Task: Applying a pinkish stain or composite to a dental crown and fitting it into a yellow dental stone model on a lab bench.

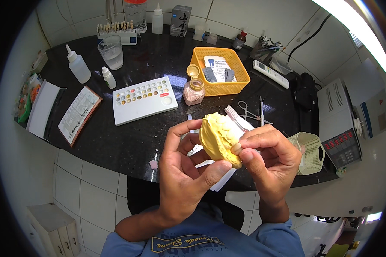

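A yellow dental plaster model (214, 139) with a row of teeth is held up over the near edge of the counter. My left hand (180, 167) grips it from the left, thumb below and fingers behind. Between the thumb and forefinger of my right hand (270, 158) is a small cream-coloured tooth crown (236, 148), pinched against the right end of the model's tooth row. Behind the model lie a toothbrush (236, 118) with pale bristles and a white sheet (222, 181), both partly hidden.
On the dark counter (116, 147) stand a white palette (146, 100), an open jar of pink powder (194, 93) and a yellow basket (223, 88) with grey pieces. Scissor-like forceps (246, 110) lie to the right, near a cream basket (306, 154). Bottles and a glass (111, 53) stand farther left.
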Demonstrator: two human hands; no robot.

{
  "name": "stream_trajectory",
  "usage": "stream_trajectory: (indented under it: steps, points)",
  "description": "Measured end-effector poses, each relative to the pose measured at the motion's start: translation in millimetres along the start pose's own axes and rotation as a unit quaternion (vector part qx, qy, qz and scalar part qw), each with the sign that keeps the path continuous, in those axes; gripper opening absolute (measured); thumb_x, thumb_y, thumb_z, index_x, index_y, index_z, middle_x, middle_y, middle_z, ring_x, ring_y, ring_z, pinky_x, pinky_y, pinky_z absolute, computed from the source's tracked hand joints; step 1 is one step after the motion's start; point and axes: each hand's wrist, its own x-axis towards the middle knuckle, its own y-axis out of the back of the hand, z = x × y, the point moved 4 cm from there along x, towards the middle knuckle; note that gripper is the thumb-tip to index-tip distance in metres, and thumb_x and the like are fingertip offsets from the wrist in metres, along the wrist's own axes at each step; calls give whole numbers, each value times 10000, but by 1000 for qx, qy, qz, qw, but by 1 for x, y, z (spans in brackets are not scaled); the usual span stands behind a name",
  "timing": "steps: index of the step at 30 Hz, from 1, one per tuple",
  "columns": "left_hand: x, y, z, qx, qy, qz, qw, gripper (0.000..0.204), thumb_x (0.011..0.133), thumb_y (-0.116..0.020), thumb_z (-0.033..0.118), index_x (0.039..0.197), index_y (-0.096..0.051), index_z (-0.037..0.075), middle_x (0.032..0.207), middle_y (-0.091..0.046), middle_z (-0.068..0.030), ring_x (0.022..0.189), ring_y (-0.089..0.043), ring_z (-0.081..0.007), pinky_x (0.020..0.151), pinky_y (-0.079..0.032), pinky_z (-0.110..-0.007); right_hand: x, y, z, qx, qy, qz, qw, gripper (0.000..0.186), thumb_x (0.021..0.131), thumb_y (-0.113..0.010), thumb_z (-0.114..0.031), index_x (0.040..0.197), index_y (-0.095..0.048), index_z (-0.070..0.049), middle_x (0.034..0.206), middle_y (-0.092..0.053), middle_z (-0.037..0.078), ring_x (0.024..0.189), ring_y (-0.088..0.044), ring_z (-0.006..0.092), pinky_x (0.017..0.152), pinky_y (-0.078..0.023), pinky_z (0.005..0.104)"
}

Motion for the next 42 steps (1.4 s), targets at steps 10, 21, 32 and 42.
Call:
stream_trajectory:
  steps: [10,21,32,42]
  points:
    - [0,-2,-7,-52,83,9,995,653,756,-741,93,1228,-299,-1,1126,-486,-176,1039,-568,-255,839,-545,-353,-2,3,6,44,-47,-8,998,90,797,-625,12,876,-646,51,839,-653,140,782,-629,169,700,-490,258]
    - [-2,-6,-8,-6,94,13,995,715,764,-738,284,1263,-297,21,1084,-534,-119,972,-603,-194,798,-561,-346,-2,4,4,62,-62,-14,996,96,808,-622,10,891,-642,52,861,-652,139,803,-627,157,713,-495,248]
    - [-4,-4,-5,15,-8,1,1000,659,737,-742,35,1237,-313,20,1121,-484,-150,1047,-567,-236,889,-513,-333,-8,5,4,82,-66,-8,994,101,784,-638,21,882,-640,42,849,-652,137,793,-622,169,729,-484,269]
    - [-3,-5,-1,35,-20,-9,999,658,734,-740,22,1238,-317,21,1119,-479,-151,1058,-561,-238,890,-513,-328,-9,4,4,79,-65,-9,995,105,778,-646,20,882,-636,38,851,-649,138,799,-620,178,730,-484,271]
